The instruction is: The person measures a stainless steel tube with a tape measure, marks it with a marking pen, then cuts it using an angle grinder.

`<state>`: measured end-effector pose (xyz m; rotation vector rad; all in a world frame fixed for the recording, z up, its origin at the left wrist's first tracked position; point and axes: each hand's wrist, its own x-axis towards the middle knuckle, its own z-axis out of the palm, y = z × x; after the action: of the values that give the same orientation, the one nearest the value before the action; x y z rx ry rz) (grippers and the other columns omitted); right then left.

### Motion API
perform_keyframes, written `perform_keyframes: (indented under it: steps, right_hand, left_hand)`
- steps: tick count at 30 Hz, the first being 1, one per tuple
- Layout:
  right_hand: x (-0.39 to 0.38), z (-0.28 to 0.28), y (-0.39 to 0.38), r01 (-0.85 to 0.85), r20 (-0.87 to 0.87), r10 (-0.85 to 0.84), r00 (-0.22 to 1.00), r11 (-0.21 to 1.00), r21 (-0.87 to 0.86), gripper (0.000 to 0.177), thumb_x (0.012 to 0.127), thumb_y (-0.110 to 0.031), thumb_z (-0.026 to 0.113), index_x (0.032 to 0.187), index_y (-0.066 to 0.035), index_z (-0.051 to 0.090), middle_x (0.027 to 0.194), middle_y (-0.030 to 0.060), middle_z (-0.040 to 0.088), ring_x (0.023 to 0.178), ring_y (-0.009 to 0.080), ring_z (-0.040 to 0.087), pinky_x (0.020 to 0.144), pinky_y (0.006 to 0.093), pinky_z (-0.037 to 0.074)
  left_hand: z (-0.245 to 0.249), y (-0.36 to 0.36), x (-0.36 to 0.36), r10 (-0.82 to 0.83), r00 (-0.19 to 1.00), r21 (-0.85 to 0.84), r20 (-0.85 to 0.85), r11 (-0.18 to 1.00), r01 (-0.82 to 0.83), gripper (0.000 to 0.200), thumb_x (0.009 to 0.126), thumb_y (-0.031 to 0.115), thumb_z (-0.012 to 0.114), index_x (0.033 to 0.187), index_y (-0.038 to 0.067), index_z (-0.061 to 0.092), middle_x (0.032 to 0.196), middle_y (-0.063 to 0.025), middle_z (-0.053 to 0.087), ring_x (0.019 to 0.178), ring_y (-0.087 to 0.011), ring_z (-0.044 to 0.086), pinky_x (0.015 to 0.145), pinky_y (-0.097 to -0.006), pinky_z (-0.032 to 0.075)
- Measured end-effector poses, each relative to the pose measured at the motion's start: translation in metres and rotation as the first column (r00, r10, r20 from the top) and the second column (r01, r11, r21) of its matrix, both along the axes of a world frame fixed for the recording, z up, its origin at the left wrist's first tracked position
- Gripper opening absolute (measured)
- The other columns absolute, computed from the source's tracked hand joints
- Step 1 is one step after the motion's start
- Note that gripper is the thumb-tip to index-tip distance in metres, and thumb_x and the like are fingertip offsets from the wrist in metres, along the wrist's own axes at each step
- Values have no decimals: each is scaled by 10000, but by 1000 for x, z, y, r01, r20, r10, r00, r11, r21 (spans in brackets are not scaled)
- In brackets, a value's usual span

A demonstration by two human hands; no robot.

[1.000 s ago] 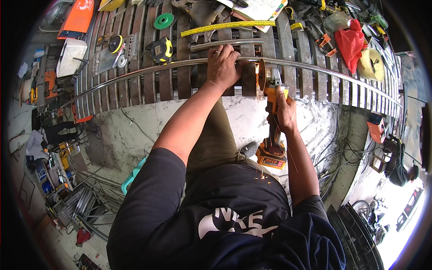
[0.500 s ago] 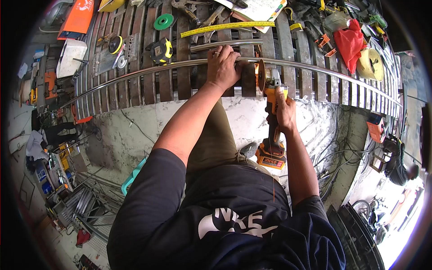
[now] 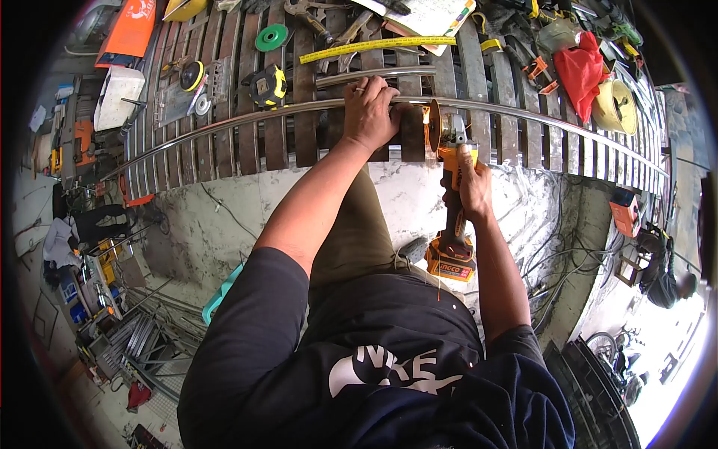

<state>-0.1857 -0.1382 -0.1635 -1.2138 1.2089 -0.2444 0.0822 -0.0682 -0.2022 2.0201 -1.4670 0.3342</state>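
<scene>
My left hand [image 3: 369,112] is wrapped over a long shiny metal tube [image 3: 269,114] that lies across the slatted metal bench [image 3: 224,153]. In my right hand [image 3: 473,183] is a yellow and black cordless angle grinder [image 3: 455,168], its battery end towards my body. The grinder's disc [image 3: 435,126] stands upright against the tube, just right of my left hand. Orange sparks [image 3: 426,123] show beside the disc. Behind my left hand lies a shorter metal tube [image 3: 374,72].
A yellow measuring strip [image 3: 378,48], a tape measure [image 3: 267,85], a green disc [image 3: 271,37] and a red cloth [image 3: 580,75] lie on the bench. Cables [image 3: 550,269] run over the floor at right. Metal frames [image 3: 146,337] stand at lower left.
The sparks have changed shape, and the spark streak over my shirt has moved left and up. My hands and the tube stay almost in place; the grinder's battery end has shifted very slightly.
</scene>
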Motion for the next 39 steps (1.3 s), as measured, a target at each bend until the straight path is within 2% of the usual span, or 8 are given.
perform_keyframes:
  steps: [3, 12, 18, 21, 33, 39]
  right_hand:
    - [-2, -10, -2, -15, 39, 17, 999, 999, -45, 719, 1071, -704, 594, 1087, -6, 762, 719, 79, 681, 521, 144, 627, 452, 319, 540]
    - [0, 2, -2, -23, 5, 23, 1000, 1000, 8, 702, 1078, -694, 586, 1100, -13, 752, 716, 76, 669, 516, 142, 618, 450, 325, 549]
    - [2, 6, -2, -19, 10, 19, 1000, 999, 34, 716, 1077, -707, 578, 1078, -12, 747, 701, 83, 676, 511, 143, 624, 443, 322, 541]
    - [4, 6, 1, 5, 33, -5, 999, 1000, 11, 731, 1069, -722, 579, 1074, -10, 746, 695, 86, 679, 503, 145, 625, 439, 319, 535]
    - [-2, -7, -4, -30, 8, 30, 1000, 999, -33, 719, 1073, -709, 580, 1065, -11, 756, 703, 79, 678, 501, 143, 620, 444, 317, 540]
    - [-1, -8, -4, -26, 18, 27, 999, 999, -42, 728, 1070, -714, 584, 1068, -9, 767, 703, 69, 677, 506, 133, 617, 449, 306, 535]
  left_hand:
    - [1, 0, 0, -2, 1000, 1, -7, 1000, 2, 300, 886, 409, 866, 1011, 154, 768, 1041, -22, 621, 1082, -255, 617, 984, -459, 415]
    - [2, 1, 0, -9, 1000, 2, -13, 1000, 9, 321, 887, 424, 864, 1027, 154, 761, 1053, -28, 619, 1086, -265, 616, 1003, -465, 414]
    - [3, 1, -1, -18, 999, -9, -43, 1000, 17, 306, 867, 378, 881, 1028, 152, 753, 1059, -30, 620, 1094, -270, 615, 1007, -466, 415]
    - [2, 2, 0, -11, 999, 22, -36, 1000, 12, 307, 863, 373, 884, 1029, 152, 752, 1057, -35, 618, 1093, -273, 617, 1006, -464, 416]
    - [4, 1, -1, -27, 997, -29, -71, 999, 25, 356, 847, 384, 900, 1041, 139, 731, 1055, -46, 611, 1099, -280, 624, 1009, -466, 417]
    - [6, 2, -2, -17, 994, 32, -109, 999, 20, 339, 868, 369, 887, 1041, 125, 727, 1078, -54, 613, 1100, -287, 629, 966, -449, 460]
